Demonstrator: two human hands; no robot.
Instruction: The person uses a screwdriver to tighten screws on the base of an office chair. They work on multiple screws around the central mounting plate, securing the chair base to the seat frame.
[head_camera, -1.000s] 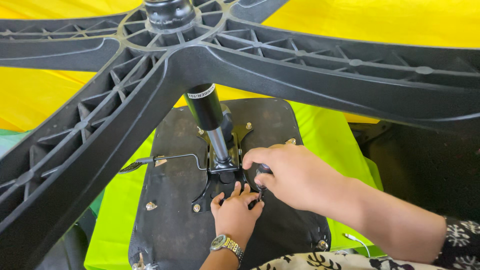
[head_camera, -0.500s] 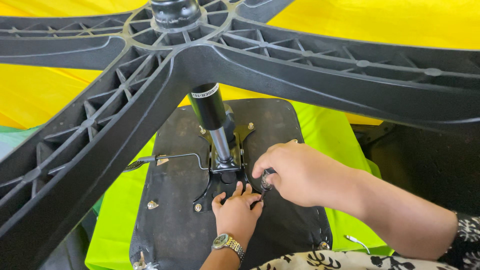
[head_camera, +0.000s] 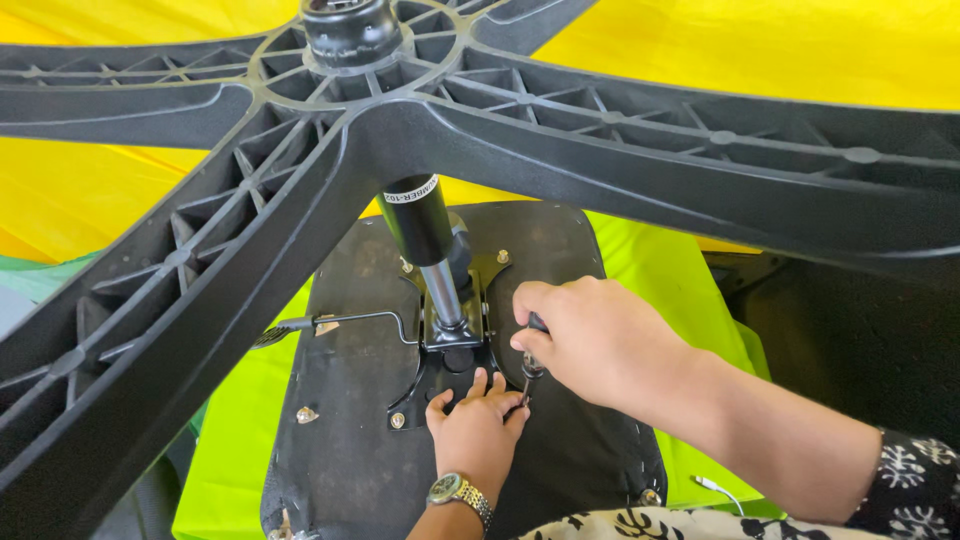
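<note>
An office chair lies upside down. Its black star-shaped base (head_camera: 560, 130) fills the top of the head view, and the gas cylinder (head_camera: 425, 240) runs down to a metal mounting plate (head_camera: 450, 355) on the black seat underside (head_camera: 350, 440). My right hand (head_camera: 600, 340) grips a small dark-handled tool (head_camera: 530, 365) whose tip points down at the plate's right edge. My left hand (head_camera: 475, 430), with a wristwatch, rests on the seat just below the plate, fingers spread and touching near the tool's tip.
A thin lever (head_camera: 330, 322) sticks out leftward from the plate. Small screws (head_camera: 307, 413) dot the seat underside. The seat lies on a bright green cloth (head_camera: 240, 440), with yellow fabric (head_camera: 760, 50) behind. A white cable (head_camera: 715, 490) lies at lower right.
My right hand has shifted slightly on the tool beside the plate, while the left hand stays pressed below it. The view has tilted a little.
</note>
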